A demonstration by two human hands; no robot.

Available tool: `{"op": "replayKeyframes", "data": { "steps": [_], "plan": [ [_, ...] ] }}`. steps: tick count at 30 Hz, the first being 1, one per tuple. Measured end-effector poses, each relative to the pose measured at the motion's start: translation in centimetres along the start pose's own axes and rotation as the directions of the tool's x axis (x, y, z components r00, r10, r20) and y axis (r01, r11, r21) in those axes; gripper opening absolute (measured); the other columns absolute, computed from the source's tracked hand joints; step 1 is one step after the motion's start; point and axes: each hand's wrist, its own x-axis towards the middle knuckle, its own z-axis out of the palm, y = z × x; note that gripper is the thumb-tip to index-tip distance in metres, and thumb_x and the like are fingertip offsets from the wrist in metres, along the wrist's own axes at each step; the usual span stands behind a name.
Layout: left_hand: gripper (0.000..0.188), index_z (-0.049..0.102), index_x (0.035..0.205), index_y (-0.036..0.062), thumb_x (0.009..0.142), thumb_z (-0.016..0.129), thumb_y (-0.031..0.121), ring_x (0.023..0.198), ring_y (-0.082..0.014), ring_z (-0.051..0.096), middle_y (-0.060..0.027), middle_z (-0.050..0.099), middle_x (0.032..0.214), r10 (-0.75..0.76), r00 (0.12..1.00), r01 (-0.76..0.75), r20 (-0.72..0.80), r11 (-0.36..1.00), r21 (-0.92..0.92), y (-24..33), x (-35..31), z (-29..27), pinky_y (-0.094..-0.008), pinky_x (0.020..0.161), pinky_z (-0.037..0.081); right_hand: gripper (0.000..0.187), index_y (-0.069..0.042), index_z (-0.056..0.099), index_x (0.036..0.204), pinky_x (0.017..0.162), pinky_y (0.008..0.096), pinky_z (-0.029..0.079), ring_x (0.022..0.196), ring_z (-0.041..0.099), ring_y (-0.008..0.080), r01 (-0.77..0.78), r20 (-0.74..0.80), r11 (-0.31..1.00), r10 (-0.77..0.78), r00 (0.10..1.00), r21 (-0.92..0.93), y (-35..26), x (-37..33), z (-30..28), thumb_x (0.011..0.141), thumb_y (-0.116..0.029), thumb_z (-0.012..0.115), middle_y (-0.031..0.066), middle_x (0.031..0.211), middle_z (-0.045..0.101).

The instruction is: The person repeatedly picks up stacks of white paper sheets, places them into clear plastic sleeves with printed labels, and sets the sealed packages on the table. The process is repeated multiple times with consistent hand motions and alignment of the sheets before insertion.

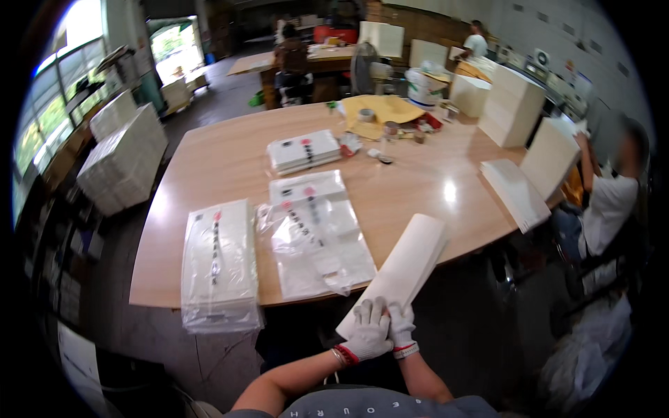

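Observation:
A thick, long stack of cream paper sheets slants over the front edge of the table, its far end turned to the right. At its near end are both my hands, in white knit gloves with red cuffs. My left hand lies over the near end with its fingers bent on the top face. Close beside it, my right hand closes round the right edge, its fingertips partly hidden. Left of the stack lie flat clear plastic bags with dark and red print. Farther left is a plastic-wrapped pack overhanging the edge.
Another wrapped pack lies farther back on the table. Yellow paper, tape rolls and a white bucket stand beyond. Tall paper stacks line the right, where a seated person handles sheets. Wrapped bales stand left.

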Motion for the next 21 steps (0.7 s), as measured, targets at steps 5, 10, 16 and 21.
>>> {"op": "replayKeyframes", "data": {
  "steps": [5,10,16,21],
  "plan": [
    [0.062,0.052,0.119,0.0009,0.061,0.069,0.008,0.121,-0.0495,0.037,-0.0336,0.032,0.133,0.033,0.758,0.004,-0.652,0.998,0.055,-6.0,2.9,-6.8,-0.0532,0.1,0.031,0.038,0.006,0.052,0.111,0.071,0.0292,0.05,0.082,0.06,0.0173,0.242,0.149,0.924,-0.206,0.967,-0.297,-5.8,0.7,0.4,0.085,-0.02,0.061,0.0105,0.095,0.062],
    [0.053,0.048,0.122,0.004,0.074,0.063,0.019,0.113,-0.0362,0.048,-0.0258,0.053,0.118,-0.485,0.805,0.426,-0.342,0.873,-0.235,-15.1,4.5,-12.7,-0.0509,0.096,0.033,0.039,0.0,0.054,0.112,0.07,0.0326,0.052,0.079,0.065,0.0274,0.544,0.387,0.518,-0.387,0.837,-0.66,-10.1,-0.2,-1.1,0.077,-0.014,0.066,0.0175,0.096,0.063],
    [0.04,0.054,0.117,0.0043,0.077,0.058,0.009,0.081,-0.0247,0.058,-0.0148,0.061,0.084,-0.427,0.877,0.283,-0.221,0.83,-0.481,-15.5,6.2,-10.4,-0.0356,0.077,0.046,0.028,-0.009,0.061,0.1,0.064,0.0373,0.051,0.078,0.062,0.0312,0.774,0.783,0.219,-0.064,0.619,-0.594,-10.1,1.7,2.8,0.073,-0.009,0.059,0.0125,0.099,0.061],
    [0.024,0.06,0.099,0.0066,0.075,0.059,0.006,0.072,-0.0166,0.056,-0.0079,0.056,0.074,-0.181,0.911,0.013,-0.371,0.91,-0.414,-10.1,5.8,-4.3,-0.0322,0.072,0.047,0.033,-0.008,0.06,0.096,0.066,0.0434,0.049,0.076,0.061,0.0357,0.633,0.635,0.102,0.265,0.726,-0.767,-7.9,3.9,6.6,0.078,-0.036,0.059,0.015,0.085,0.063]
  ]
}}
